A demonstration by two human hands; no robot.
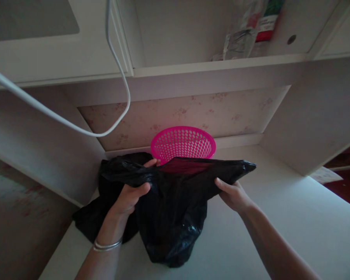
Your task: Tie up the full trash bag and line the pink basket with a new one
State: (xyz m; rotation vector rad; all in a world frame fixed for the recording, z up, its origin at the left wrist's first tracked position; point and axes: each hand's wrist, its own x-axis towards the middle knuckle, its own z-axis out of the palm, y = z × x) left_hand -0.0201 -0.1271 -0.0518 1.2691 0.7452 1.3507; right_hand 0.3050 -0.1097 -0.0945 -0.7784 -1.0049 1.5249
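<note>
A black plastic bag [175, 210] is stretched between my two hands, its lower part hanging down over the white surface. My left hand [134, 194] grips the bag's left side, thumb in front and fingertips showing behind the upper edge. On the right side, my right hand [233, 192] pinches the bag with its thumb in front; the other fingers are mostly hidden. Right behind the bag's upper edge is a bright pink mesh basket [183, 142], its lower part covered by the bag. More black plastic [90, 217] lies to the left, beneath my left forearm.
Beneath the bag is a white desktop [280, 210], with a floral-papered back panel [177, 111] and side panels around it. An overhead shelf [192, 70] holds clear plastic packaging [242, 35] and a red-and-green package [266, 23]. A white cable [116, 124] hangs at upper left.
</note>
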